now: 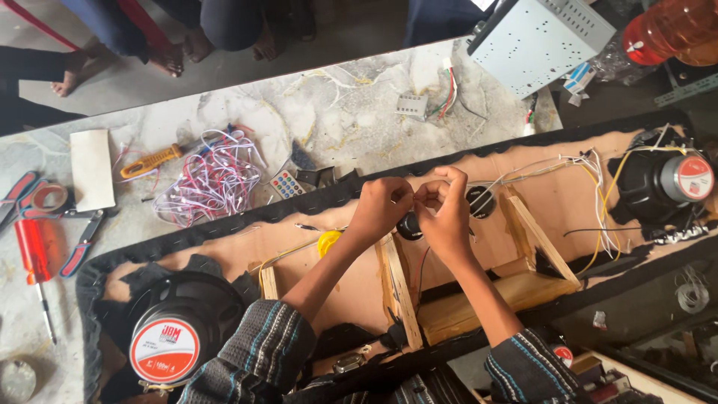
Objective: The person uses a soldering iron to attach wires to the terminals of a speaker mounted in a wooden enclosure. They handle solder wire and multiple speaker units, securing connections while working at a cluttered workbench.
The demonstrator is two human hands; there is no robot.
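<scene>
A thin wire end point(413, 196), almost too fine to see, sits pinched between two hands held together above the middle of a long open speaker box point(224, 247) lined with black fabric. The left hand point(381, 206) and the right hand point(441, 206) meet fingertip to fingertip, the fingers point(430, 191) curled tight and pressed together on the wire, seemingly twisting or joining strands. Done well, this likely calls for a short, firm grip close to the bare end and small steady turns, so the strands do not fray or slip.

Just beneath the hands lie two small round black tweeters point(479, 200) and wooden braces point(396, 284) inside the box. White and yellow wires point(598, 187) run toward a large black speaker point(662, 183) at the right end; another large speaker with a red and white label point(168, 340) fills the left end. Beyond the box, the marbled surface point(336, 112) carries a tangle of pink and white wires point(213, 179), an orange-handled tool point(149, 161), pliers point(82, 239), a red screwdriver point(34, 254) and a grey metal case point(538, 37).
</scene>
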